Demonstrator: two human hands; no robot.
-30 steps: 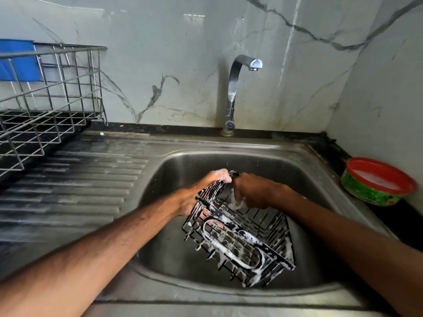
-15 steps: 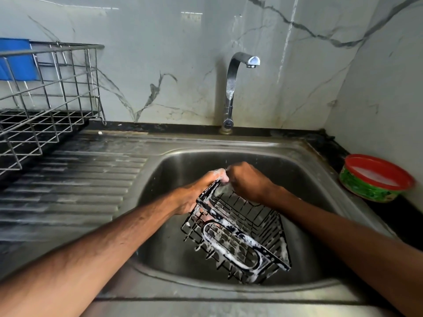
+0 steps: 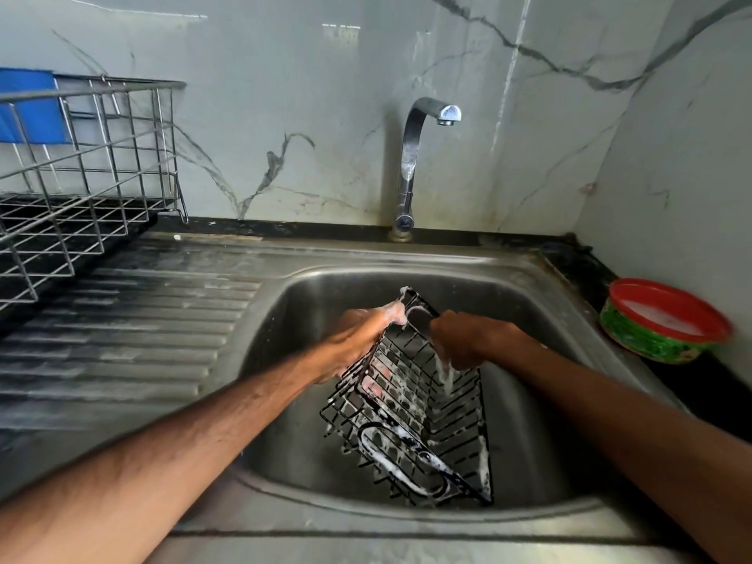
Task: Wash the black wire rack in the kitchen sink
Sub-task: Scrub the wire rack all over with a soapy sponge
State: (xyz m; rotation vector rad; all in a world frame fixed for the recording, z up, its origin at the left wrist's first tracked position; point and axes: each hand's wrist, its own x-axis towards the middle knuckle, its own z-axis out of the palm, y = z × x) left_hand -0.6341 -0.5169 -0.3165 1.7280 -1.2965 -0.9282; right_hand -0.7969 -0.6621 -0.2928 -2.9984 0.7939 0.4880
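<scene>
**Scrubbing stage, rinse not yet begun.** The black wire rack (image 3: pixel 407 425) is a rectangular basket of thin coated rods with a looped bar on its lower side. It stands tilted inside the stainless-steel kitchen sink (image 3: pixel 309 319). Its lower end appears to rest by the basin's front wall, and its upper edge is raised.

My left hand (image 3: pixel 358 339) holds that upper rim, fingers curled round the wire and slick with lather. My right hand (image 3: pixel 468 339) reaches inside the basket, fingers closed on a foamy white wad (image 3: pixel 445 374). The wad is seemingly a scrubbing pad, though little of it shows, and a wet strand hangs from it against the inner grid. White suds (image 3: pixel 390 462) streak the rods.

The curved chrome tap (image 3: pixel 411 156) behind the basin runs no water. The next move, as I judge it, calls for working the wad over the rack's other faces while the left hand turns it. Soapy wire is slippery, so the hold must be firm.

At right, on the dark table (image 3: pixel 712 384), a red-rimmed green bowl (image 3: pixel 663 323) holds whitish soap. At left lie a ribbed steel drainboard (image 3: pixel 122 339) and a silver wire dish drainer (image 3: pixel 81 177).
</scene>
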